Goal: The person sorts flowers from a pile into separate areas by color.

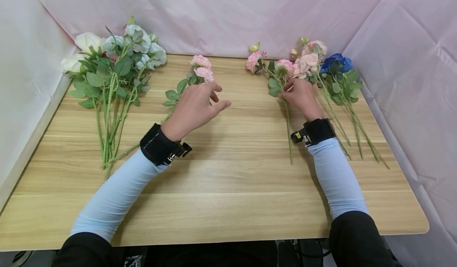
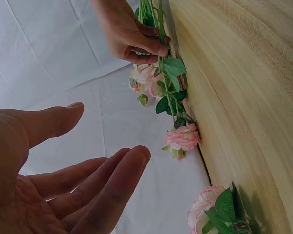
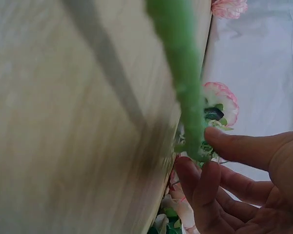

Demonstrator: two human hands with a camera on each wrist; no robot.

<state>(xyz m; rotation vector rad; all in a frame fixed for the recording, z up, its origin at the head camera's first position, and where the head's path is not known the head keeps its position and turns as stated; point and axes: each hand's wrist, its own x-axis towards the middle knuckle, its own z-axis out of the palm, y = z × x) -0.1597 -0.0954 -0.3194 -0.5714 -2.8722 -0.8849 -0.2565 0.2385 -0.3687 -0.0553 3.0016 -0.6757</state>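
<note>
My right hand [image 1: 290, 94] pinches the green stem [image 1: 288, 136] of a pink flower spray [image 1: 283, 66] lying on the wooden table [image 1: 228, 187]. The right wrist view shows the thumb and fingers of that hand [image 3: 205, 152] closed round the blurred stem [image 3: 183, 73]. My left hand [image 1: 216, 97] hovers open over the table's middle, just beside another pink spray [image 1: 202, 68] whose stem runs under the wrist. In the left wrist view the left hand [image 2: 107, 131] has relaxed fingers and holds nothing; beyond it lies a pink bloom [image 2: 183, 138].
A bunch of white and pale green flowers [image 1: 110, 68] lies at the table's back left. Blue roses [image 1: 337, 62] and more pink blooms [image 1: 310, 58] lie at the back right. Pink cloth [image 1: 410, 60] walls in the back and right sides.
</note>
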